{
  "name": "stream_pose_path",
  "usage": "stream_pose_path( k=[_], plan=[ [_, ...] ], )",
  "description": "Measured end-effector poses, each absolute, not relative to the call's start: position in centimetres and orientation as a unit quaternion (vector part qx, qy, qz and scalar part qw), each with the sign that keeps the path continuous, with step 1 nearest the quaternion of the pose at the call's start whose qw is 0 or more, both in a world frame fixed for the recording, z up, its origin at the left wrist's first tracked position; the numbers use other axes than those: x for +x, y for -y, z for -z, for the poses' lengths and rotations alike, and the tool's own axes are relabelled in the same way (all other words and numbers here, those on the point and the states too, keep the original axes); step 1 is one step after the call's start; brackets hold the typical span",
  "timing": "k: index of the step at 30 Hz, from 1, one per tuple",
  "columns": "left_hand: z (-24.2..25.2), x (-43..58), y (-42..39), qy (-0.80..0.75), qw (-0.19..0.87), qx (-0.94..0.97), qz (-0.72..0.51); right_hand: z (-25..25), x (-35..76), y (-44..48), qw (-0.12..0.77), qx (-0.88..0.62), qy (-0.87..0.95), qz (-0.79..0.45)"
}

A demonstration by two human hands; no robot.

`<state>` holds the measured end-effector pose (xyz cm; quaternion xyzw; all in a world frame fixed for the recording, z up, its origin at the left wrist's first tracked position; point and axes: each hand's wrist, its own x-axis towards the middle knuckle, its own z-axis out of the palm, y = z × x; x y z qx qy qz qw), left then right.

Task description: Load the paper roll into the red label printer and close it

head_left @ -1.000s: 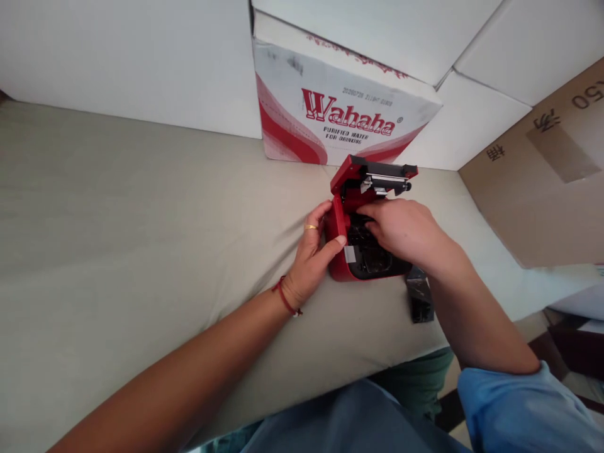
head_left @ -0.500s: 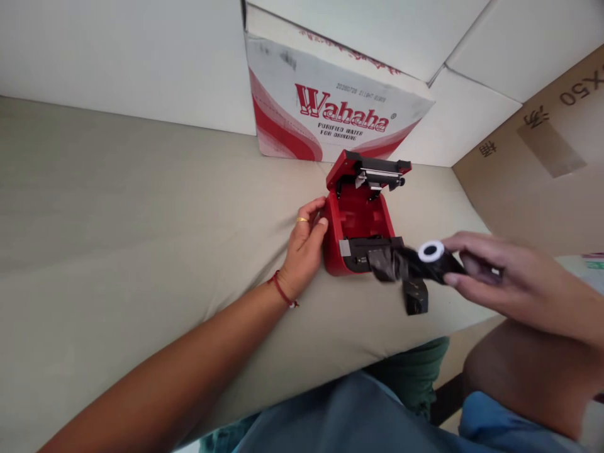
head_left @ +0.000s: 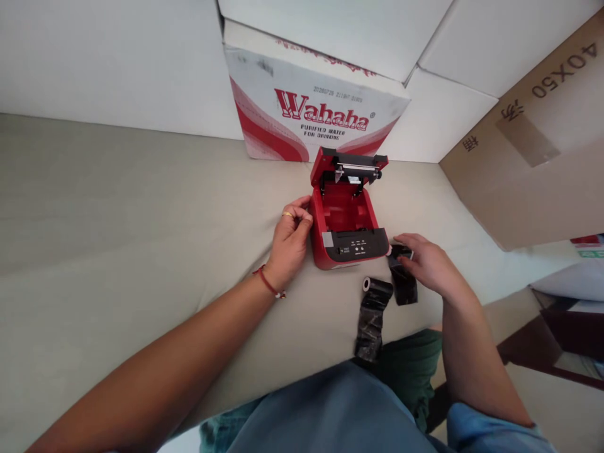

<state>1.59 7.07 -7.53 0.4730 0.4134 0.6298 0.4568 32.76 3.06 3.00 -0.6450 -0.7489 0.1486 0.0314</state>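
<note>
A red label printer [head_left: 346,214] stands with its lid raised and its bay bare inside; its black front panel has small buttons. My left hand [head_left: 290,239] is against the printer's left side, thumb and forefinger pressed close together at its edge. By the right front corner, my right hand [head_left: 429,261] has its fingers around the top of a black ribbon roll [head_left: 406,286], partly hidden by the fingers. In front of the printer lies another black ribbon roll [head_left: 378,289], white core showing, its loose black film trailing toward me.
Behind the printer stands a Wahaha water carton [head_left: 321,113] against white panels [head_left: 117,63]. A large brown cardboard box [head_left: 533,157] is at the right. The surface under everything is a pale beige covering [head_left: 141,220], its front edge close to my lap.
My right hand has let go of the white-cored roll, which now lies in front of the printer, and has moved to the other black roll. The left hand stays at the printer.
</note>
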Motion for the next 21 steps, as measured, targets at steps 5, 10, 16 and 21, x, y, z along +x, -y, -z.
stream_pose_path(
  k=[5, 10, 16, 21],
  plan=[
    [6.8, 1.6, -6.9, -0.401, 0.498, 0.437, -0.633, -3.7, 33.6, -2.8, -0.005, -0.627, 0.759, -0.173],
    [6.7, 1.8, -6.9, -0.428, 0.477, 0.448, -0.623, -13.1, 35.0, -0.3, 0.025, -0.567, 0.773, -0.283],
    [5.3, 1.9, -4.7, -0.467, 0.198, 0.55, -0.664, -16.9, 28.6, -3.9, 0.053, -0.506, 0.821, -0.258],
    [3.3, 2.3, -1.7, -0.32, 0.01, 0.721, -0.614, -11.9, 22.1, -8.1, 0.018, -0.533, 0.839, -0.109]
  ],
)
